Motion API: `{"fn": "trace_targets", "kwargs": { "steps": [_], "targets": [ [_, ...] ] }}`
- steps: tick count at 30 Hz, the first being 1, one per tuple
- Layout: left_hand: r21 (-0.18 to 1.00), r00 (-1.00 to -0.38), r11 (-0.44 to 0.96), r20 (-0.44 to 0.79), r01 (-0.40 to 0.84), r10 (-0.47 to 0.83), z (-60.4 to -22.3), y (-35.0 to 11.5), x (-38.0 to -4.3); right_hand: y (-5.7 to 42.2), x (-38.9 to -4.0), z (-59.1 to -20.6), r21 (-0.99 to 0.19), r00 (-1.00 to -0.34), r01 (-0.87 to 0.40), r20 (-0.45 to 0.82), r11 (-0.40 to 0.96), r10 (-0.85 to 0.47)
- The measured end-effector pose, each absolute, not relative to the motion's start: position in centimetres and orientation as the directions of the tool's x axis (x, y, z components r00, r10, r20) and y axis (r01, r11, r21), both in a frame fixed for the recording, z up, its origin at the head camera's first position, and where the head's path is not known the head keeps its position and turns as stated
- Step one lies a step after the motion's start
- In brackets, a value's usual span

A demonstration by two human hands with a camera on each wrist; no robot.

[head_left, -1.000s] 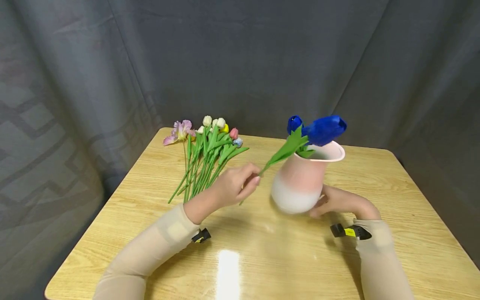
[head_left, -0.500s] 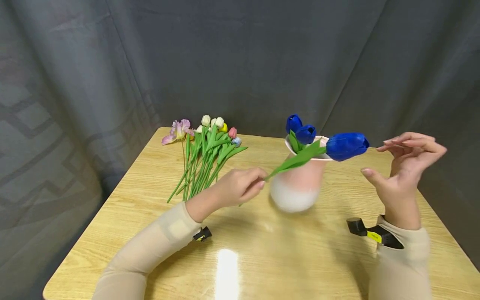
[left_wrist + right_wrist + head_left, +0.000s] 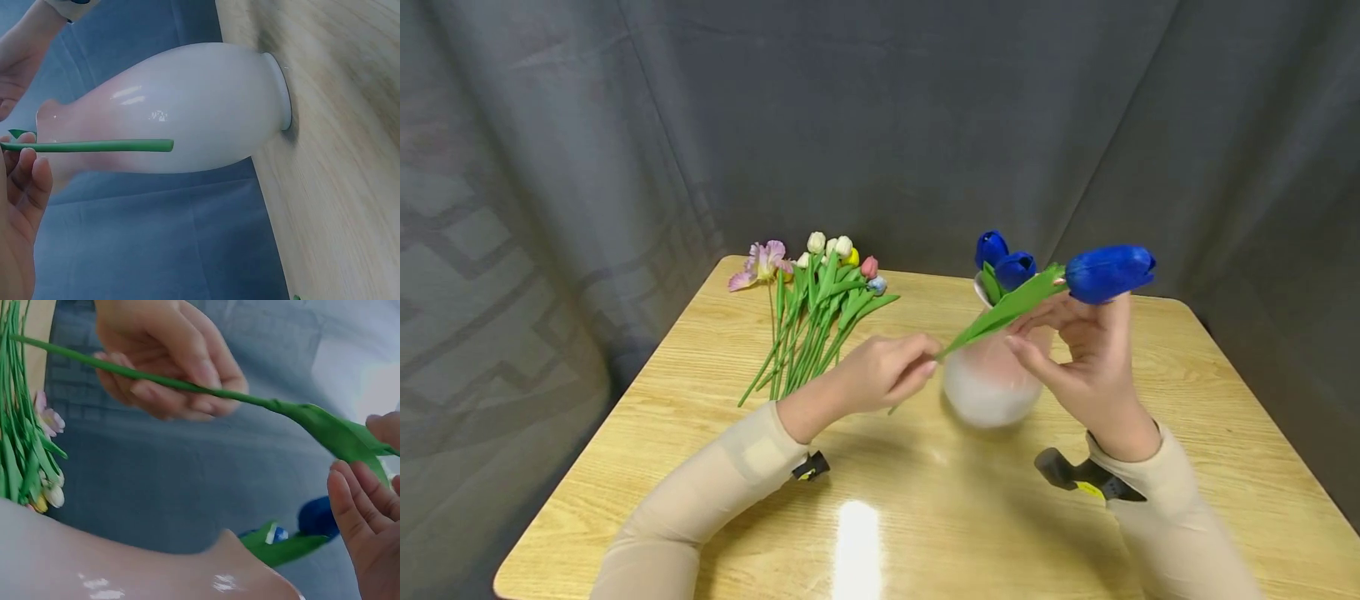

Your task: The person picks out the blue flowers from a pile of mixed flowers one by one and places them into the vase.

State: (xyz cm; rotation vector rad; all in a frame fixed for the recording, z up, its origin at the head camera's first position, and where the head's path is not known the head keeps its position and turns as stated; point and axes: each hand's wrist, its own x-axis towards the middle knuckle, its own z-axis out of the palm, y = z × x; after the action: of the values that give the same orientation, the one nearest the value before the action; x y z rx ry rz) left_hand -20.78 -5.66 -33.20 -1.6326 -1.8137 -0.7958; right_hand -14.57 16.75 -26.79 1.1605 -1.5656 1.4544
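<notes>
Between thumb and fingers, my left hand (image 3: 883, 371) pinches the green stem of an artificial blue tulip (image 3: 1108, 273), whose head points right in the head view. The cut end of that stem (image 3: 119, 146) juts out in front of the vase in the left wrist view. My right hand (image 3: 1097, 362) is beneath the bloom, its thumb and fingers spread apart around the tulip's leaf (image 3: 340, 437). Behind the held flower stands the pink-and-white vase (image 3: 988, 396), upright, partly covered by my right hand. Two blue tulips (image 3: 1017, 269) show at the vase's mouth.
Left of the vase, a bunch of artificial tulips (image 3: 816, 325) in white, yellow, pink and pale blue lies on the wooden table (image 3: 970, 517). A purple-pink flower (image 3: 763, 262) lies at its left side. A dark grey curtain (image 3: 880, 125) hangs behind the table.
My right hand has left the vase, swung out right, then returned to beneath the held tulip's bloom. The held tulip has tilted rightward, away from the two at the vase's mouth. My left hand barely moved.
</notes>
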Motion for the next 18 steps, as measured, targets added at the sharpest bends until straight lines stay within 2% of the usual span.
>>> {"fn": "trace_targets", "kwargs": {
  "steps": [3,7,12,18],
  "targets": [
    [0.057,-0.095,0.078,0.749,0.995,0.655,-33.1,-5.6,-20.8,16.3,-14.6,-27.3,-0.399,-0.404,-0.915,0.898,0.062,-0.175],
    [0.056,-0.093,0.076,0.748,0.995,0.657,-33.0,-5.5,-20.7,16.1,-14.5,-27.6,-0.432,-0.469,-0.882,0.84,0.187,-0.273],
    [0.06,-0.078,0.05,0.746,0.997,0.662,-32.9,-5.3,-20.7,15.8,-15.1,-27.9,-0.364,-0.425,-0.904,0.82,0.225,-0.383],
    [0.055,-0.072,0.046,0.743,0.997,0.665,-33.2,-5.0,-20.8,15.5,-15.2,-27.9,-0.34,-0.406,-0.913,0.814,0.226,-0.415]
  ]
}}
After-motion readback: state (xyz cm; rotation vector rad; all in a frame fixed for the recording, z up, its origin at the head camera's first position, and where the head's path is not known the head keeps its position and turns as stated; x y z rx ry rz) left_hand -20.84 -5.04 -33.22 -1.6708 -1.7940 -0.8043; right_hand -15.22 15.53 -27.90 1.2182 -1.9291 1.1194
